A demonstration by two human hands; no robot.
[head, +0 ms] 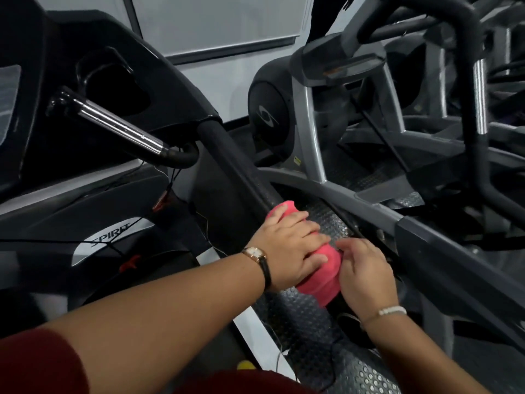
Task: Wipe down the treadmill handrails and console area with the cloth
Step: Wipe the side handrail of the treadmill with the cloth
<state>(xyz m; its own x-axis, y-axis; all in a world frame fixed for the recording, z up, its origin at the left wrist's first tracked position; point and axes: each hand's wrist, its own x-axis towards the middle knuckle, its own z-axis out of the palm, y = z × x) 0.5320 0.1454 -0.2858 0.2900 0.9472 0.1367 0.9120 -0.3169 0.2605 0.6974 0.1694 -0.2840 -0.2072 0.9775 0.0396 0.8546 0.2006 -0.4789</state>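
Note:
A pink cloth is wrapped around the lower end of the treadmill's black right handrail. My left hand, with a watch on the wrist, presses down on the cloth from the left, fingers spread over it. My right hand, with a bracelet, grips the cloth's right side. The handrail runs up and left to the black console, which has a cup recess and a chrome pulse grip.
A grey elliptical machine stands close on the right, its frame rail just beyond my right hand. Studded black floor mat lies below the handrail. Cables and a red safety clip hang under the console.

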